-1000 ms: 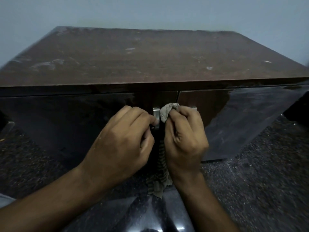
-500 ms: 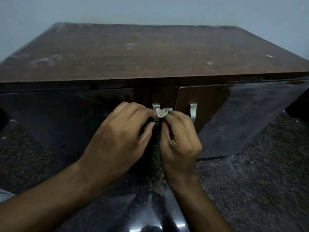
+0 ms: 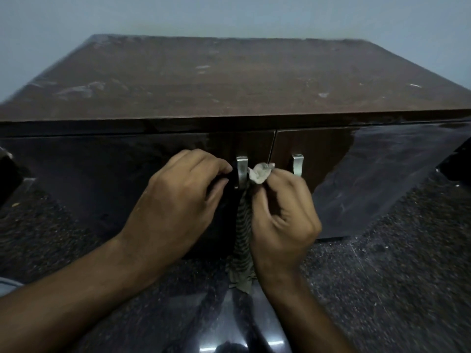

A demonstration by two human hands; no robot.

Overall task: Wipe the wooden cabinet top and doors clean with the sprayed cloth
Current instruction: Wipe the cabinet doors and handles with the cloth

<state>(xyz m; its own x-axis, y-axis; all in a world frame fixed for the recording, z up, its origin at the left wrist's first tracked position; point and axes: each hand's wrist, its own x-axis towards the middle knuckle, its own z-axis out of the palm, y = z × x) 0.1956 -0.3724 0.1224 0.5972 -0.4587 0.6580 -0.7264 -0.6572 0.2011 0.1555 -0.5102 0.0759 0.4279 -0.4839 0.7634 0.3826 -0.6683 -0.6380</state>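
Cloth point(image 3: 259, 172) in right hand point(image 3: 283, 220)

I count one wooden cabinet point(image 3: 229, 80) filling the upper half of the frame, with two doors: left door point(image 3: 107, 169), right door point(image 3: 369, 159). Two metal handles sit at centre: left handle point(image 3: 241, 169), right handle point(image 3: 297, 164). One striped cloth point(image 3: 243, 225). Two hands: left hand point(image 3: 178, 207), right hand point(image 3: 283, 220).

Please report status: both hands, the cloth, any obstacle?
Left hand curled beside left door handle. Right hand pinches striped cloth between the handles. No obstacle seen.
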